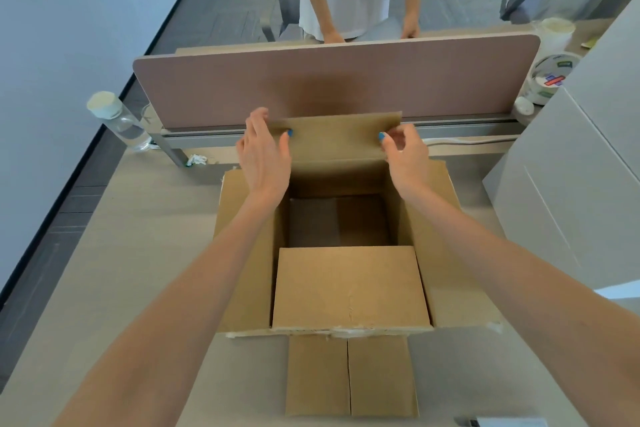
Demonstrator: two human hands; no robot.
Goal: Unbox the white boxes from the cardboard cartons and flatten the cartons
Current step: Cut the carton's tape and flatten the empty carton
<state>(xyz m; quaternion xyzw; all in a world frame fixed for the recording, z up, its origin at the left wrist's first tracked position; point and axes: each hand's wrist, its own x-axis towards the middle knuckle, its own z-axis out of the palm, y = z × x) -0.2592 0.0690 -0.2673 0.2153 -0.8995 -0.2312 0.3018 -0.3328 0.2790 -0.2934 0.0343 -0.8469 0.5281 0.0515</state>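
An open brown cardboard carton (249,253) stands on the desk in front of me, and I see nothing inside it but its bottom. Its far flap (336,139) stands up. My left hand (265,156) pinches that flap's left end, thumb on the near face. My right hand (403,152) pinches its right end the same way. The near flap (349,288) lies folded inward over the opening. Large white boxes (568,191) stand at the right edge of the desk.
A pink desk divider (346,80) runs across just behind the carton. A clear bottle (119,121) stands at its left end, tape rolls (550,76) at its right. A person in white stands beyond the divider. A flat piece of cardboard (349,374) lies near me.
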